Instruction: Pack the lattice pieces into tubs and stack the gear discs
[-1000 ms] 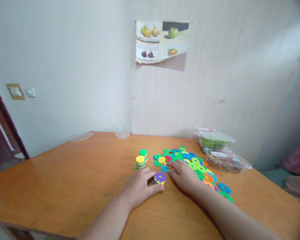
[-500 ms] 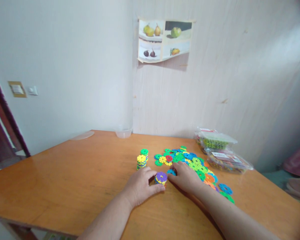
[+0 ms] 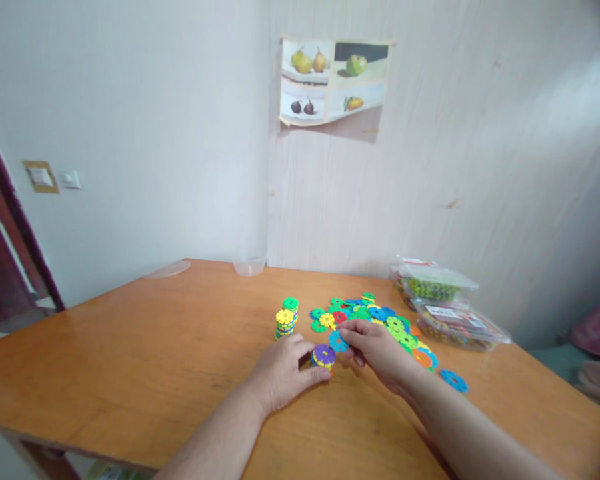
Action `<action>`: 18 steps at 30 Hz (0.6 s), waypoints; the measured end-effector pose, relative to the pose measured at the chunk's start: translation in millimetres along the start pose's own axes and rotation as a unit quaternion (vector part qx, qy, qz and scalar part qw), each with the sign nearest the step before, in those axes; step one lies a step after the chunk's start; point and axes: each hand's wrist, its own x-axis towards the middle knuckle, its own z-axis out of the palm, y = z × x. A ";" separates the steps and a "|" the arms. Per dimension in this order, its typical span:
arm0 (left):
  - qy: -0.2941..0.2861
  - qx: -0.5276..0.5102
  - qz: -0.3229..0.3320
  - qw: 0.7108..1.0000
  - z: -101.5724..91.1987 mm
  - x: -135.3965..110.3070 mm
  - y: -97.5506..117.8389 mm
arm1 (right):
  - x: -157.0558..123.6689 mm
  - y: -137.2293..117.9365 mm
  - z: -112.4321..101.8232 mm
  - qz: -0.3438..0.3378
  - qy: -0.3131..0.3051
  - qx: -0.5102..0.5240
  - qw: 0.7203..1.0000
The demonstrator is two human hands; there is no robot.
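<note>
My left hand (image 3: pixel 286 372) is curled around a short stack of notched plastic discs (image 3: pixel 324 355), thumb in front and fingers behind; a purple disc tops the stack, with yellow below it. Between the thumb and fingertips of my right hand (image 3: pixel 375 350) is a blue notched disc (image 3: pixel 337 341), held tilted just beside and above the stack. Two taller stacks stand behind my left hand: one with a yellow top (image 3: pixel 285 322), the other with a green top (image 3: pixel 291 305). Loose discs (image 3: pixel 395 324) in green, blue, yellow, orange and red lie spread beyond my right hand, which hides some of them.
Clear plastic boxes (image 3: pixel 463 325) of small colourful pieces sit at the table's right rear. A translucent bowl (image 3: pixel 249 267) and a flat lid (image 3: pixel 167 269) rest along the back edge. One blue disc (image 3: pixel 454 381) lies apart, right of my right forearm. Behind the wooden table (image 3: pixel 130 360) rises a wall.
My right hand has lifted the blue disc off the table and brought it up next to the stack. My left hand keeps its place around the stack.
</note>
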 end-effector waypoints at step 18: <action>0.009 -0.024 0.005 1.000 -3.6 -0.4 3.6 | -4.8 3.3 9.6 -0.014 -0.058 -0.077 0.995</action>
